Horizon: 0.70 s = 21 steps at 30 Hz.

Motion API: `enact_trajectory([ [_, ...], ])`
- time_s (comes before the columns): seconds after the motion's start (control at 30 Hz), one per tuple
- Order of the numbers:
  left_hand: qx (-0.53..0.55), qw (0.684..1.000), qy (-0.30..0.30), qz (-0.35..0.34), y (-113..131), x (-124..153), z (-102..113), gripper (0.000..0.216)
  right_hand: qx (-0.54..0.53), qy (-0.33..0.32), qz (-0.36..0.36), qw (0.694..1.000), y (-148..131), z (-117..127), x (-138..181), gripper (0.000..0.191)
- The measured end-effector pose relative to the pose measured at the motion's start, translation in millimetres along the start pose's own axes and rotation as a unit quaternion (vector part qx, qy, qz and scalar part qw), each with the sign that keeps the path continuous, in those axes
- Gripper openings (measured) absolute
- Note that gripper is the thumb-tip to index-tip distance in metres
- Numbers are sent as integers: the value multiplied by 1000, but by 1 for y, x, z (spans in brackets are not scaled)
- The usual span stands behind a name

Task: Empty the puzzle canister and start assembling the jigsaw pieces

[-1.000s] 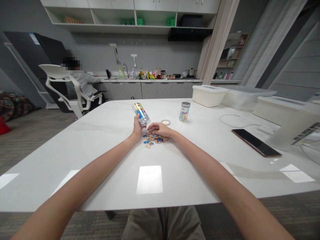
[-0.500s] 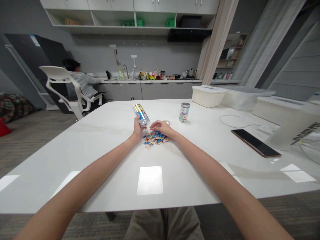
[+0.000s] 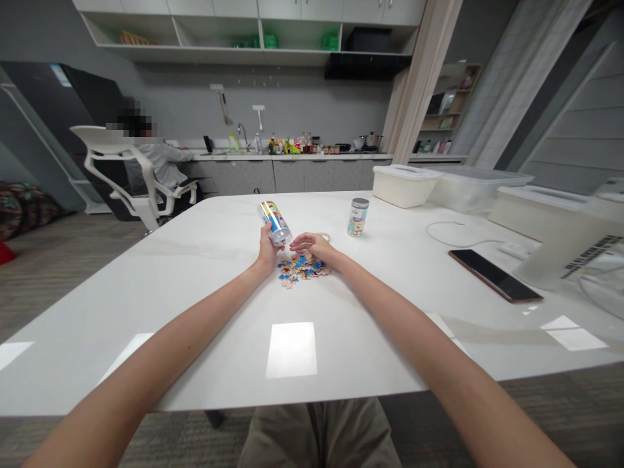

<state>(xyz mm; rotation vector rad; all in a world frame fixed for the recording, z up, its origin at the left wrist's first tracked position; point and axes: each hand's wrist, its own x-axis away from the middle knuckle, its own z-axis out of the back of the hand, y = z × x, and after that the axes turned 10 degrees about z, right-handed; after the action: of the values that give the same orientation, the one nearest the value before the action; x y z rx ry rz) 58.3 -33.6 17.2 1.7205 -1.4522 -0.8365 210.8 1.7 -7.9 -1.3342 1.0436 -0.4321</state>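
Note:
My left hand (image 3: 268,252) is wrapped round a clear can with a colourful printed label (image 3: 273,220). The can tilts, its clear end pointing down and to the right. Close beside that end is my right hand (image 3: 312,246), fingers curved and slightly apart, with nothing visible in them. Beneath both hands, a heap of small jigsaw puzzle pieces (image 3: 303,268) in blue, red and bare wood colour lies on the white table (image 3: 219,338). Partly hidden behind my right hand is a pale round rim, perhaps a lid (image 3: 324,236).
A second printed can with a grey lid (image 3: 358,218) stands upright beyond my right hand. To the right lie a phone (image 3: 494,275) and a white cable (image 3: 439,237). Lidded plastic boxes (image 3: 404,187) line the back right. A person (image 3: 156,162) sits at the far left.
The view has shifted slightly. My left hand keeps the can tilted in nearly the same place, and my right hand stays by its lower end with the fingers slightly more spread.

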Motion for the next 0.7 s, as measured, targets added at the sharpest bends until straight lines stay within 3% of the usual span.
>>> enact_trajectory([
  [0.3, 2, 1000, -12, -2, 0, 1, -1, 35, 6, 2, -21, 1000, 1, 2, 1, 42],
  [0.7, 4, 1000, -4, 7, 0, 1, -1, 35, 14, 27, -6, 1000, -3, 0, 3, 29],
])
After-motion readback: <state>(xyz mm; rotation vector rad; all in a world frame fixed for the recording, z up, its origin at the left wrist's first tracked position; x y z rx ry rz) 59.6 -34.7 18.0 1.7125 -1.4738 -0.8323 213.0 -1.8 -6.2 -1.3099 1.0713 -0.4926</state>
